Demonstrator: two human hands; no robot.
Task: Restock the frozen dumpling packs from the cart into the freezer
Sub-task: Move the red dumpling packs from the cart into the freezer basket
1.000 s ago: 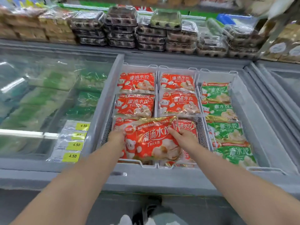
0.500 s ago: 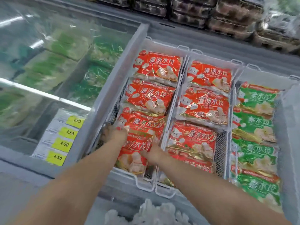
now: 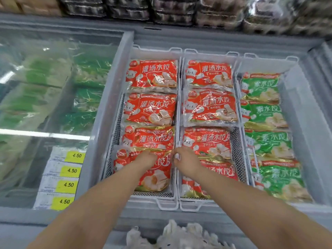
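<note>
Head view: yellow price tags (image 3: 71, 170) lie at the freezer (image 3: 215, 39) front-left corner. The left hand (image 3: 145, 159) rests on the red dumpling pack (image 3: 158, 177) at the left wire basket (image 3: 115, 137) front edge, its grip unclear. The right hand (image 3: 186, 162) curls at that basket's right rim, its hold unclear. Green dumpling packs (image 3: 265, 141) fill the right side.

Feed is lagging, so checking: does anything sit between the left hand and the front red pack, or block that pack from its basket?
Nothing visible. The left hand rests directly on the front red pack, which already lies in the left basket, overlapping the pack behind it.
</note>
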